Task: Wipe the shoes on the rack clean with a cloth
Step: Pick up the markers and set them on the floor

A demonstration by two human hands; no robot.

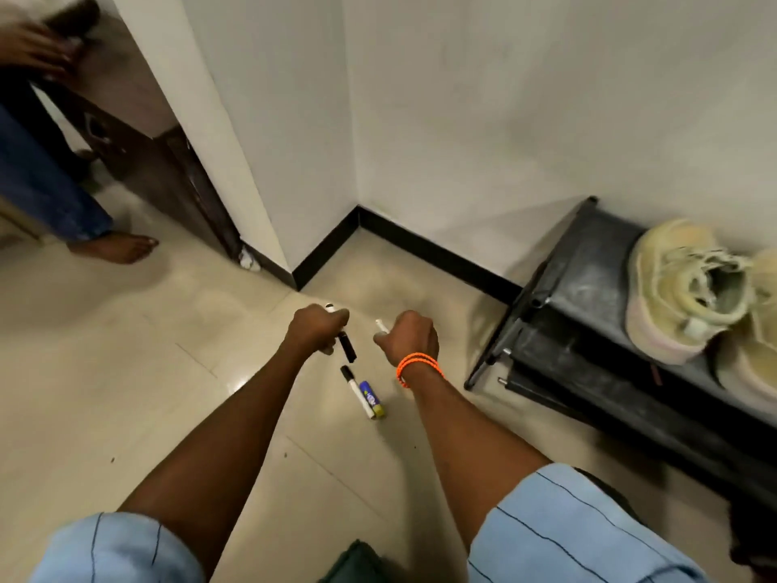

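A black shoe rack [588, 284] stands against the wall at the right, dusty on top. A pair of pale yellow sneakers [681, 288] sits on its top shelf. My left hand [317, 330] grips a black marker [347, 347] above the floor, left of the rack. My right hand [410, 336], with orange bands on its wrist, grips a white marker [381, 326]. A dark green cloth [357, 561] shows at the bottom edge between my arms.
Another marker [356, 391] and a blue and yellow tube [373, 399] lie on the tiled floor below my hands. Another person stands barefoot [115, 246] at the left by a brown door [138, 132]. White walls meet in a corner behind.
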